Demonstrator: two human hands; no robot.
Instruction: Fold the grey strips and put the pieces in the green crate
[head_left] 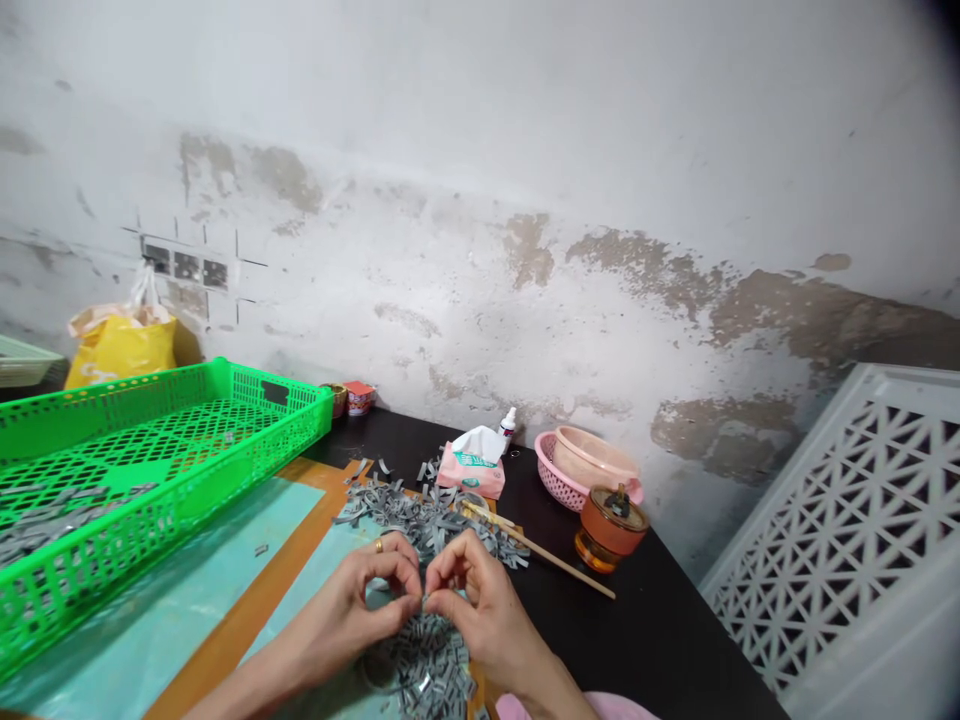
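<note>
My left hand (386, 590) and my right hand (476, 595) meet fingertip to fingertip above the table. Both are closed in a pinch, and whatever they hold is too small and covered to make out. Just beyond them lies a loose pile of grey strips (394, 508). Below and between my wrists is a heap of small shiny grey pieces (431, 665), partly hidden by my hands. A ring (379, 546) is on a finger of my left hand.
A green plastic crate (225, 500) holding grey strips stands at left. Behind the pile are a tissue box (472, 478) and a small white bottle (508, 425). To the right are a wooden stick (566, 570), pink baskets (559, 478) and an amber jar (609, 535). A white lattice crate (847, 540) stands beyond.
</note>
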